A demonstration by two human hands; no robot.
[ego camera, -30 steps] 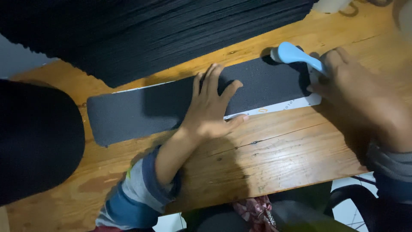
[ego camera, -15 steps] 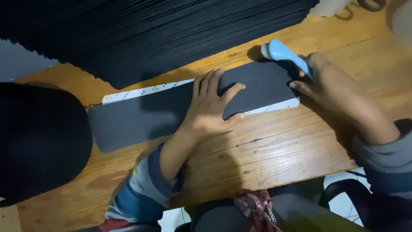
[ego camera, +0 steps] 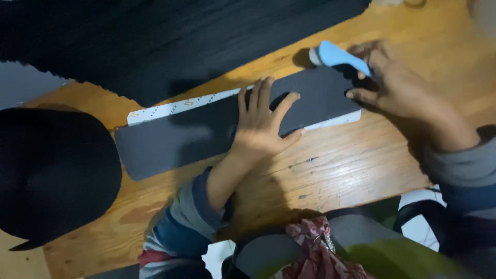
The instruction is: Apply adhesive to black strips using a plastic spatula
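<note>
A long dark grey strip (ego camera: 175,138) lies across a white ruler (ego camera: 181,106) on the wooden table (ego camera: 351,165). My left hand (ego camera: 261,124) presses flat on the middle of the strip, fingers spread. My right hand (ego camera: 398,88) is at the strip's right end and grips a light blue cutter (ego camera: 338,56) by its handle, its tip pointing left just past the strip's far edge.
A large sheet of black ribbed material (ego camera: 170,41) covers the far side of the table. A round black object (ego camera: 49,175) sits at the left. Patterned red cloth (ego camera: 315,248) and dark items lie below the table's near edge.
The view has shifted, so the strip and both hands sit a little higher and left in frame. My right hand has drawn the blue cutter slightly along the strip's right end. The left hand stays pressed down.
</note>
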